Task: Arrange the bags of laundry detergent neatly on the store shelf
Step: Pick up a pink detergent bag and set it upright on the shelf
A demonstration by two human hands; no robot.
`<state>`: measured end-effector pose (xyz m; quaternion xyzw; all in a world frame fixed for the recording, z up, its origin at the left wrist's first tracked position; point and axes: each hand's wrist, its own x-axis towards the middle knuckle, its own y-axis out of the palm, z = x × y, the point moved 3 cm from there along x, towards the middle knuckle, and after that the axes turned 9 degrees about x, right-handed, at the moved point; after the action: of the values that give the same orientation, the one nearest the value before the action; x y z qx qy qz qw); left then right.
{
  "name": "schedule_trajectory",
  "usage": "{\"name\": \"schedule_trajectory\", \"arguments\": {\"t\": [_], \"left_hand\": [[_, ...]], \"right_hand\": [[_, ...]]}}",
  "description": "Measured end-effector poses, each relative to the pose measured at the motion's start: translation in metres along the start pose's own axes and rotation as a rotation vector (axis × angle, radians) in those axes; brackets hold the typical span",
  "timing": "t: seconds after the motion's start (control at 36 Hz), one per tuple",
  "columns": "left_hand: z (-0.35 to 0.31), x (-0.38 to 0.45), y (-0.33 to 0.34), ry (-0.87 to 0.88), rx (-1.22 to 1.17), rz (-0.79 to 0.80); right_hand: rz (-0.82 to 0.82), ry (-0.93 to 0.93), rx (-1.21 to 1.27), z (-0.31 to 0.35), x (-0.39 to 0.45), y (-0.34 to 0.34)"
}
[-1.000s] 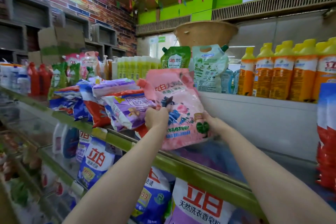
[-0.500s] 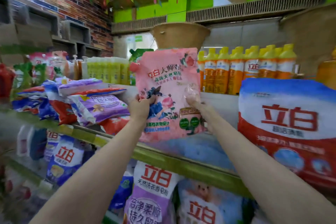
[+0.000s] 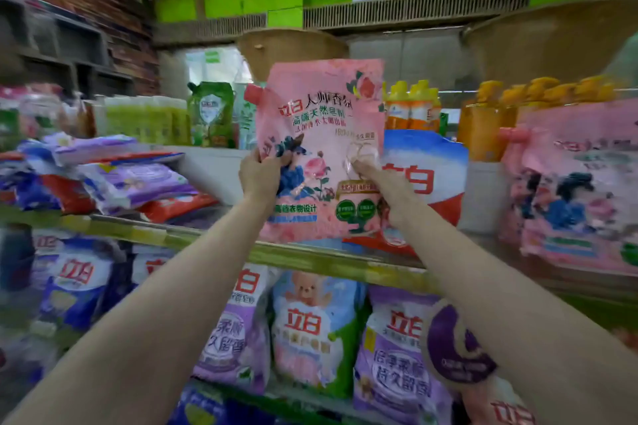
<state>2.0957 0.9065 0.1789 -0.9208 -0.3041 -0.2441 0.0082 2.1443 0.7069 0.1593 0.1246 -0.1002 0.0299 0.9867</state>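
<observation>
A pink detergent bag (image 3: pixel 321 121) with a spout cap and flower print stands upright above the green shelf edge (image 3: pixel 310 257), held by both hands. My left hand (image 3: pixel 259 176) grips its left edge; my right hand (image 3: pixel 374 179) grips its right side at a clear patch. Behind it stands a red, white and blue detergent bag (image 3: pixel 426 179). At the right stand more pink bags (image 3: pixel 580 190) of the same kind. At the left, purple, red and blue bags (image 3: pixel 114 179) lie in a loose pile.
Orange and yellow bottles (image 3: pixel 483 114) and green pouches (image 3: pixel 210 114) line the higher ledge behind. Purple and blue bags (image 3: pixel 317 331) fill the shelf below. Two woven baskets (image 3: pixel 293 45) sit above. The picture is blurred by motion.
The view has swung right along the shelf. The pink bag went from tilted by the pile to upright, carried right, now in front of the red and white bag.
</observation>
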Motion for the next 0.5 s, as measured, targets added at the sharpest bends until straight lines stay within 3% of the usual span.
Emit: {"name": "schedule_trajectory", "arguments": {"t": [0.17,0.5], "left_hand": [[-0.008,-0.044,0.04,-0.058,-0.076,0.142],[-0.019,-0.137,0.157,-0.151,-0.198,0.395]], "right_hand": [[-0.162,-0.09,-0.022,0.027,-0.047,-0.057],[-0.378,-0.084,-0.068,0.053,-0.1,-0.204]]}}
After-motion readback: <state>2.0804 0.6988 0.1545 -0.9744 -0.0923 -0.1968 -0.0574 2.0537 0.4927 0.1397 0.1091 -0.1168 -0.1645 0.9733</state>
